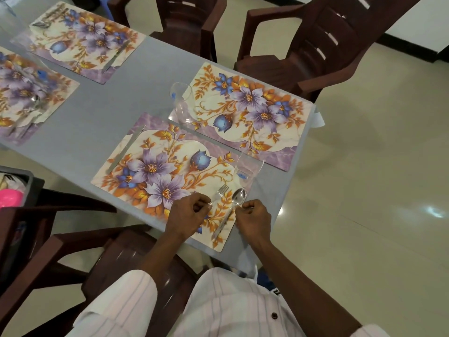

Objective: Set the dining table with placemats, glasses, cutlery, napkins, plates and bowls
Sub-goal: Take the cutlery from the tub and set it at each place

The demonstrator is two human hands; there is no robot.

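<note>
grey table [80, 132] with floral placemats [167, 181], cream tiled floor [364, 166]; hands curled: left [188, 216] at fork [220, 194], right [254, 221] beside spoon [234, 203]

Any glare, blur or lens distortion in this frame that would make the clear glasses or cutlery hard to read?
Head view: wide-angle bending at the edges; glare patches on the glossy cream floor tiles; soft overall, the left-edge floral placemat blurred; the clear drinking glass near the steel spoon is faint, mostly outline; both hands sharp enough.

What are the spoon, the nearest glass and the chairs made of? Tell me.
Spoon: polished metal, probably steel, since its bowl gleams silver. Glass: clear glass or plastic, fully see-through. Chairs: likely moulded plastic, dark brown, with a smooth one-piece slatted back.
</note>
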